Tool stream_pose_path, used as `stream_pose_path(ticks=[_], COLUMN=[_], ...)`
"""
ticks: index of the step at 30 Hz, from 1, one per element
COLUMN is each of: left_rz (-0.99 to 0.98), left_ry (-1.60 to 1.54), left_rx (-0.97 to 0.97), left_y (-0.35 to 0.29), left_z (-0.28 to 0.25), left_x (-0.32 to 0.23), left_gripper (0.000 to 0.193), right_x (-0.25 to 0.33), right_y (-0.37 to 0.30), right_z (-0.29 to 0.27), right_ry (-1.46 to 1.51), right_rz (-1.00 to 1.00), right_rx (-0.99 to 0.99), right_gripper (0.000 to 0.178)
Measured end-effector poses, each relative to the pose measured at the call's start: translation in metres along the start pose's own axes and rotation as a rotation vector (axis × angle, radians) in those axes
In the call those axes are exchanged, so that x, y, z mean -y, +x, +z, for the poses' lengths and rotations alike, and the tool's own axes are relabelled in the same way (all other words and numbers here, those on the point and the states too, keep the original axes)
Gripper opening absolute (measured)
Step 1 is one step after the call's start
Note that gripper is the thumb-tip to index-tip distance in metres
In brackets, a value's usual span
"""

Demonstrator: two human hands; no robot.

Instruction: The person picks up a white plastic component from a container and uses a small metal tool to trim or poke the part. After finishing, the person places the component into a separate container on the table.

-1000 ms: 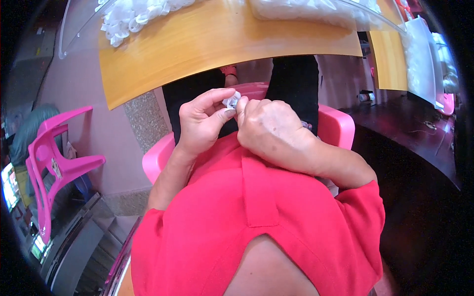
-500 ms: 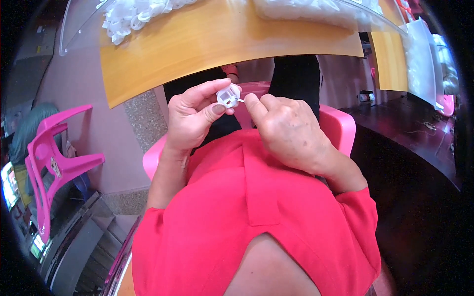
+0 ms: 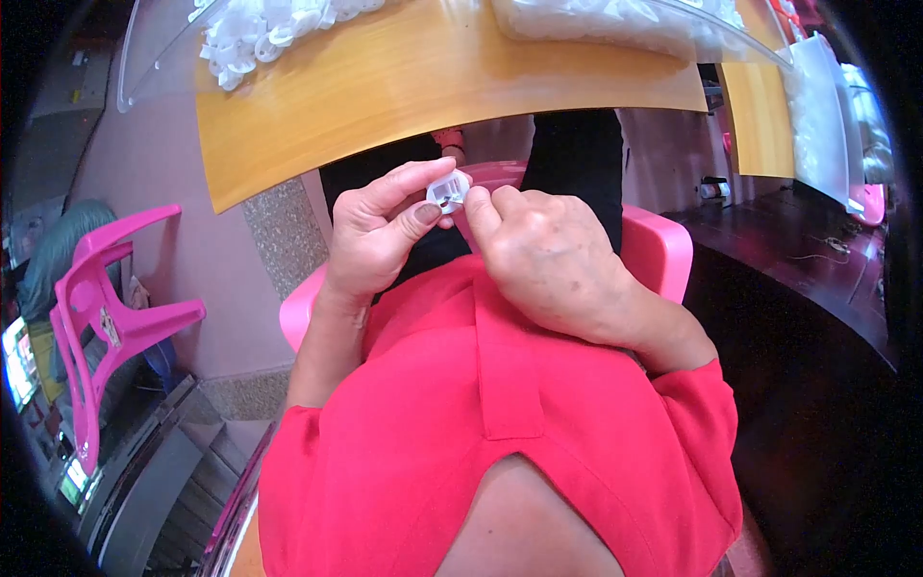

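My left hand (image 3: 373,229) pinches a small round white plastic part (image 3: 449,188) between thumb and fingers. The part has a squarish hollow facing up, with a small dark spot inside. Close against its right side is my right hand (image 3: 548,240), fingers curled and thumb pressed forward. The thin white piece in its grip is now almost wholly hidden by the fingers. Both hands are held above my lap, in front of the table edge.
A yellow wooden table (image 3: 452,77) stands ahead. On it, clear trays hold many white plastic parts (image 3: 264,38). A translucent bin (image 3: 825,125) stands at the right. A pink plastic chair (image 3: 106,308) is at the left, and another pink chair (image 3: 657,252) is under me.
My right hand has moved slightly left, bringing the thin white piece up to the part. The part has tilted a little in my left hand.
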State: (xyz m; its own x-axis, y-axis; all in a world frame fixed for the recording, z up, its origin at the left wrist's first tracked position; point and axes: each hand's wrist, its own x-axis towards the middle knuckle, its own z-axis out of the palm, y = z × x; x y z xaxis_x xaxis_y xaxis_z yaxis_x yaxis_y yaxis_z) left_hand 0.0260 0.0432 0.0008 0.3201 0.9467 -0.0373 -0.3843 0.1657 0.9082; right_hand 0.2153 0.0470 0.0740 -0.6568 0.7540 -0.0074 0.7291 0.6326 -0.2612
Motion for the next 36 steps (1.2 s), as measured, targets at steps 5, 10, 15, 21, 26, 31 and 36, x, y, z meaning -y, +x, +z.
stream_pose_path(ticks=[5, 10, 15, 21, 26, 31, 36], left_rz=[0.011, -0.004, -0.065, 0.291, 0.808, 0.882, 0.416], left_ry=[0.084, 0.221, 0.353, 0.74, 1.418, 1.383, 1.419], left_rx=[0.007, 0.036, 0.053, -0.295, -0.529, -0.258, 0.437], left_y=[0.001, 0.001, 0.0, 0.026, 0.097, 0.157, 0.218], left_z=[-0.001, 0.008, 0.017, 0.016, -0.032, 0.01, 0.1], left_x=[-0.001, -0.006, -0.009, -0.067, -0.181, -0.186, -0.165], left_gripper=[0.033, 0.029, 0.027, 0.031, 0.037, 0.037, 0.043], right_x=[-0.002, -0.005, -0.014, -0.036, -0.042, -0.052, -0.054], right_y=[0.002, -0.001, 0.0, -0.004, -0.022, -0.03, -0.034], right_z=[-0.001, -0.009, -0.019, -0.023, -0.018, 0.018, 0.038], right_ry=[-0.043, -0.256, -0.153, -0.007, 0.038, 0.146, 0.18], right_rz=[-0.038, -0.176, -0.35, -0.113, -0.006, -0.003, 0.02], right_rx=[0.032, 0.103, 0.2, -0.049, -0.036, 0.018, -0.067], right_gripper=[0.016, 0.012, 0.013, 0.018, 0.015, 0.014, 0.009])
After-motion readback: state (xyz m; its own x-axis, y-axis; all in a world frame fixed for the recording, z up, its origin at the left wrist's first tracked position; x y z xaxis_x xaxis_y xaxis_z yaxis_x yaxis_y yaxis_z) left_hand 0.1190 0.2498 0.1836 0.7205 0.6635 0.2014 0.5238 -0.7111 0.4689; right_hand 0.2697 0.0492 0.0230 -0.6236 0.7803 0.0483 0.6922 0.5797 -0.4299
